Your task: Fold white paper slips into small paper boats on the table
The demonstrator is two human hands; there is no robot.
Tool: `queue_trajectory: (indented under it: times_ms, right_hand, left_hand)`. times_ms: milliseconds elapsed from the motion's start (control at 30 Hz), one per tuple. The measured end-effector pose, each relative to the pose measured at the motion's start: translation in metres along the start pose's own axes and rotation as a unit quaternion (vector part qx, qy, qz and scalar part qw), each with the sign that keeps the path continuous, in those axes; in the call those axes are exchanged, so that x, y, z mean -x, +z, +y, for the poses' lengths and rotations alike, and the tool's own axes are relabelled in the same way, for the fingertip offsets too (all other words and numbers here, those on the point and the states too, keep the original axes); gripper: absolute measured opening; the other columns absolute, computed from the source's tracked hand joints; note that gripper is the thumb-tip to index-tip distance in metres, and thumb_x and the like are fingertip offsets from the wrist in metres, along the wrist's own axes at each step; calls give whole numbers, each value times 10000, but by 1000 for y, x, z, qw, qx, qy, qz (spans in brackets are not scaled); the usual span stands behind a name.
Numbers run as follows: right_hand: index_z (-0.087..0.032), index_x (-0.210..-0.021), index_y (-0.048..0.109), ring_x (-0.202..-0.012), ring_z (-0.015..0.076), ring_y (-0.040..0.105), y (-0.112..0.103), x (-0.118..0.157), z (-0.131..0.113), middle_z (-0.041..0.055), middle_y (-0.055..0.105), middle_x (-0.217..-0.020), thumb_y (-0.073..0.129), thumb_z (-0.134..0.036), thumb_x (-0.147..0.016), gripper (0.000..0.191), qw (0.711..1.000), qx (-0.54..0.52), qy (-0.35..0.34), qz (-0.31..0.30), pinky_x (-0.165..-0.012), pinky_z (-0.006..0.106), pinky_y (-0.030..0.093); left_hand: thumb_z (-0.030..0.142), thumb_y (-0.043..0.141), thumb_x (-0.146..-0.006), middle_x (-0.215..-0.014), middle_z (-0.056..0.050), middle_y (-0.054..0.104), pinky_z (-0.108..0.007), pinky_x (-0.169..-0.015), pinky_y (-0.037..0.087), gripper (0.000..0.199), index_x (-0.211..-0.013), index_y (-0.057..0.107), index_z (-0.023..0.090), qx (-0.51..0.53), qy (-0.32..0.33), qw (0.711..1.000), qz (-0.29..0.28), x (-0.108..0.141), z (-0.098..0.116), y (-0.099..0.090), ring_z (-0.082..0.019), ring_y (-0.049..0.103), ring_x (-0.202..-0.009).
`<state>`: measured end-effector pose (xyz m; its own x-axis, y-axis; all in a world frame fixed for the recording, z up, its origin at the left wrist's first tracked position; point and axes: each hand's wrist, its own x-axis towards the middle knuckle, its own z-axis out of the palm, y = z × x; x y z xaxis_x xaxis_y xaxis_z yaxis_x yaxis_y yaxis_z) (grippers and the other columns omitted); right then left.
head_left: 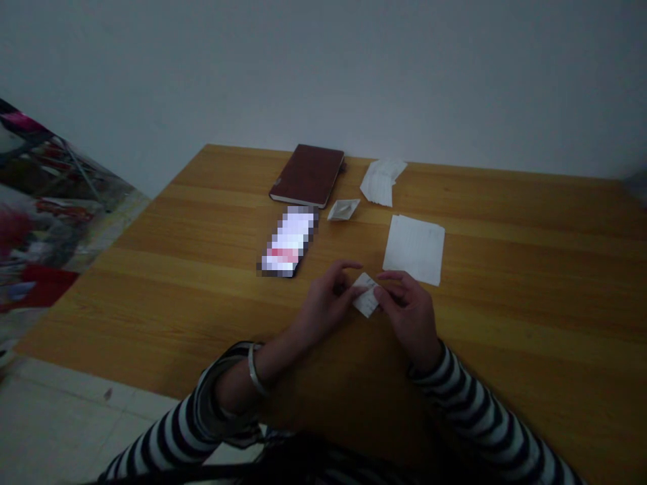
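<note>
A small square of folded white paper (366, 305), turned corner-up with faint markings on it, is between my two hands just above the wooden table. My left hand (327, 298) grips its left side with the thumb lying on it, and its index finger arches past the top corner. On the other side, my right hand (410, 311) pinches the right edge between thumb and fingers. Some of the right fingertips are hidden behind the paper. Beyond my right hand lies a flat stack of square white sheets (414, 248).
A folded paper piece (344, 210) sits near a lit phone (290, 241) with a blurred screen. Behind are a dark red notebook (309, 175) and a fanned pile of white paper (380, 182). The wooden table (530, 269) meets a wall; clutter (40, 195) lies beyond its left edge.
</note>
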<state>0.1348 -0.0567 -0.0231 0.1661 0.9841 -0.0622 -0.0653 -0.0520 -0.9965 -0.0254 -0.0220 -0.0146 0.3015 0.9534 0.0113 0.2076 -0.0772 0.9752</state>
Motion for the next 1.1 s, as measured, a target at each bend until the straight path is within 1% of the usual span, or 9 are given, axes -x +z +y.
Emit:
queue_trajectory:
  times_ms: [100, 200, 333, 433, 533, 667, 767, 933, 1100]
  right_hand:
    - [-208, -867, 708, -646, 147, 699, -4, -4, 0, 15, 763, -773, 706, -282, -798, 102, 1000, -11, -6, -14, -605, 264, 584]
    - [-219, -906, 758, -756, 172, 742, -12, -9, -1, 34, 791, -872, 726, -291, -780, 149, 998, -14, 11, -66, -716, 315, 619]
    - [-215, -1011, 759, -818, 212, 763, -20, -13, -4, 55, 794, -922, 783, -274, -717, 301, 995, -13, 27, -97, -764, 366, 634]
    - [-225, -1005, 765, -822, 218, 767, -20, -12, -3, 49, 792, -930, 765, -252, -737, 270, 997, 25, -12, -79, -766, 367, 639]
    - [-262, -1019, 763, -855, 224, 765, -18, -9, 0, 32, 782, -992, 732, -246, -782, 239, 988, 119, -91, -33, -794, 390, 638]
    - [-292, -1026, 761, -874, 231, 762, -17, -4, 4, 16, 782, -989, 692, -257, -837, 204, 949, 245, -199, 10, -817, 410, 631]
    - [-297, -1022, 761, -882, 226, 760, -18, -3, 5, 7, 785, -974, 675, -264, -860, 187, 935, 269, -231, 24, -809, 400, 631]
    - [-280, -992, 770, -875, 223, 761, -18, -5, 1, 14, 786, -971, 707, -254, -831, 174, 956, 227, -181, 33, -839, 406, 623]
    - [-252, -1017, 764, -886, 215, 759, -16, -6, -1, 39, 781, -1008, 733, -254, -799, 221, 984, 138, -110, 17, -851, 395, 623]
  left_hand:
    - [281, 704, -822, -600, 49, 575, -190, -495, 378, 174, -939, 631, 175, 51, -22, 998, 32, -1, 5, -4, -92, 508, -532]
    - [243, 722, -794, -703, -10, 693, -209, -576, 476, 92, -780, 699, 156, 82, -25, 996, 39, -2, 9, -7, -110, 605, -616]
    - [211, 798, -701, -855, -53, 775, -278, -737, 562, 170, -865, 778, 171, 102, -56, 993, 23, -3, 12, -7, -173, 699, -778]
    - [215, 817, -681, -922, -63, 786, -310, -781, 579, 259, -937, 783, 183, 106, -80, 991, 32, -3, 11, -6, -198, 720, -826]
    - [205, 783, -728, -927, -63, 783, -308, -770, 573, 213, -941, 788, 207, 37, -23, 997, 66, -2, 9, -6, -196, 715, -824]
    - [165, 726, -782, -853, -48, 756, -279, -687, 538, 245, -1008, 777, 244, -85, 95, 989, 80, 0, 6, -8, -166, 671, -738]
    - [194, 729, -794, -860, -44, 764, -285, -705, 541, 230, -1011, 777, 251, -97, 90, 989, 69, 2, 5, -10, -171, 680, -744]
    - [270, 739, -799, -906, -31, 783, -302, -774, 572, 340, -1138, 727, 250, -11, 7, 996, 87, 2, 3, -9, -177, 710, -789]
    - [263, 670, -851, -802, -23, 758, -271, -744, 581, 453, -1297, 622, 202, 96, -10, 993, 70, 2, 11, -8, -144, 703, -726]
